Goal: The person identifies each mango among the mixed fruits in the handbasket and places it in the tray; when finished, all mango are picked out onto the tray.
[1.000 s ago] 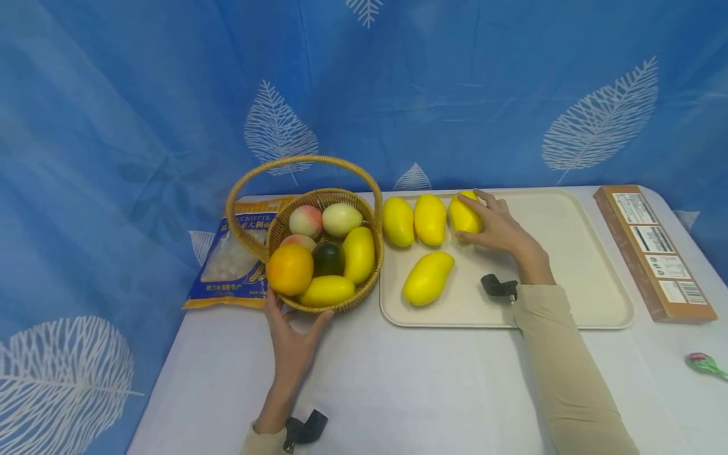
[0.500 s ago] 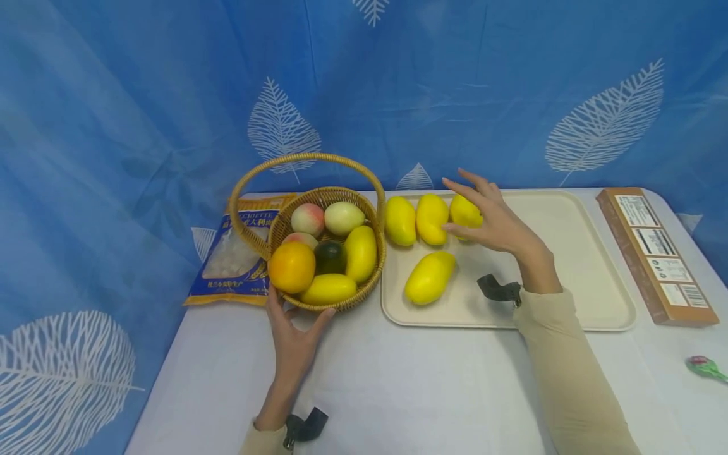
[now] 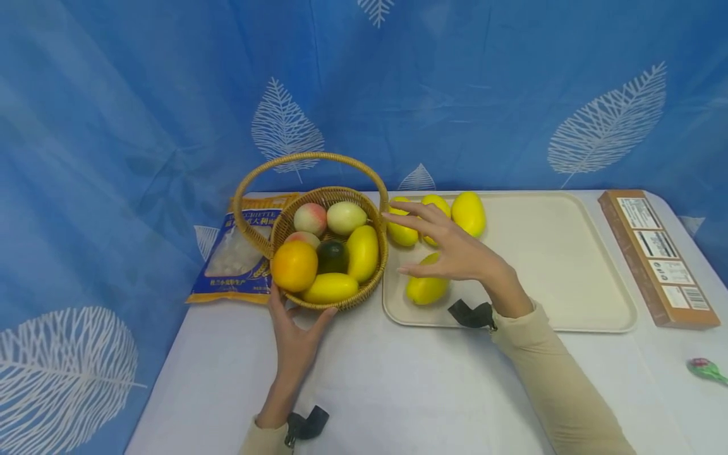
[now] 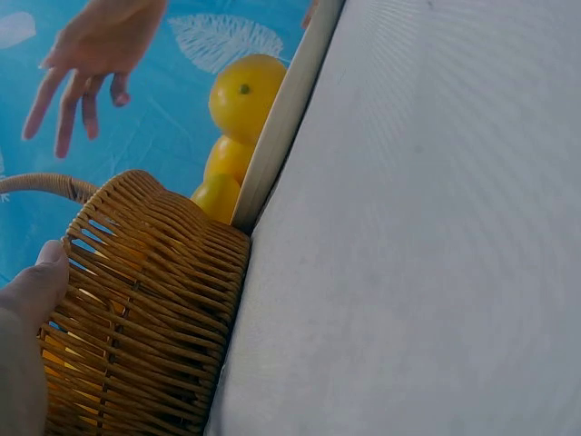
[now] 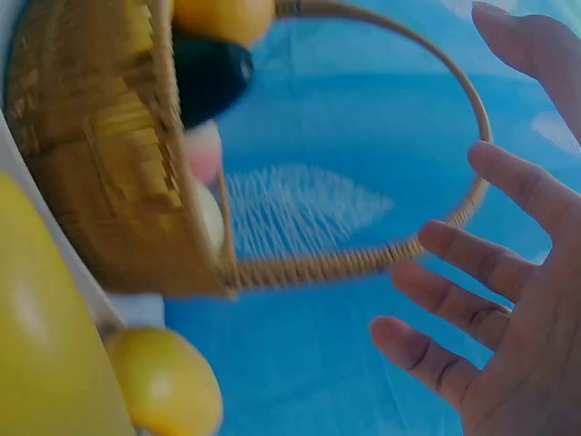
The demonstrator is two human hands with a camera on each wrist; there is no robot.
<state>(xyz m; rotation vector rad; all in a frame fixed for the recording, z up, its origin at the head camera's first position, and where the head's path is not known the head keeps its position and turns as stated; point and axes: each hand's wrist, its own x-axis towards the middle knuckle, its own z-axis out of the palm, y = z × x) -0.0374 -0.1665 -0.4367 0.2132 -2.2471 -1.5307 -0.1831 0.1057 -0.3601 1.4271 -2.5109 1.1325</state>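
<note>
My left hand [image 3: 296, 344] holds the near side of a wicker basket [image 3: 375, 287], its thumb against the woven wall in the left wrist view; its other fingers are partly hidden. In the basket lie an orange [image 3: 294, 265], a dark green avocado [image 3: 332, 256], peaches [image 3: 310, 218], a pale green fruit [image 3: 345, 218] and two yellow mangoes [image 3: 362, 253]. My right hand [image 3: 455, 248] hovers with fingers spread and nothing in them, right of the basket. Beneath and behind it, a beige tray [image 3: 546, 265] bears three mangoes [image 3: 468, 215] in a back row and a nearer mango [image 3: 426, 289].
A blue and yellow pasta bag [image 3: 233, 253] lies left of the basket, partly under it. Right of the tray lies a long brown box [image 3: 660, 259]. A small green and red item [image 3: 705, 368] sits at the far right. A blue curtain [image 3: 455, 95] hangs behind the white table [image 3: 421, 392].
My right hand has let go of the back row's rightmost mango and moved left and nearer, toward the basket. The left hand stays at the basket.
</note>
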